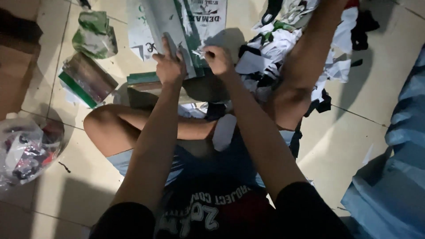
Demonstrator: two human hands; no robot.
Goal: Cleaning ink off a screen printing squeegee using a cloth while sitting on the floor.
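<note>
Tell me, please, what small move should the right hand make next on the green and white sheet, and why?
Probably draw the right hand a little further along the green and white sheet. The left hand presses the sheet flat, and the right hand pinches something small at its edge; what it is cannot be told.

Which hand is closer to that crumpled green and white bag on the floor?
Left. The left hand is nearer the crumpled bag, which lies off to its left. The right hand is farther away, beyond the left hand.
</note>
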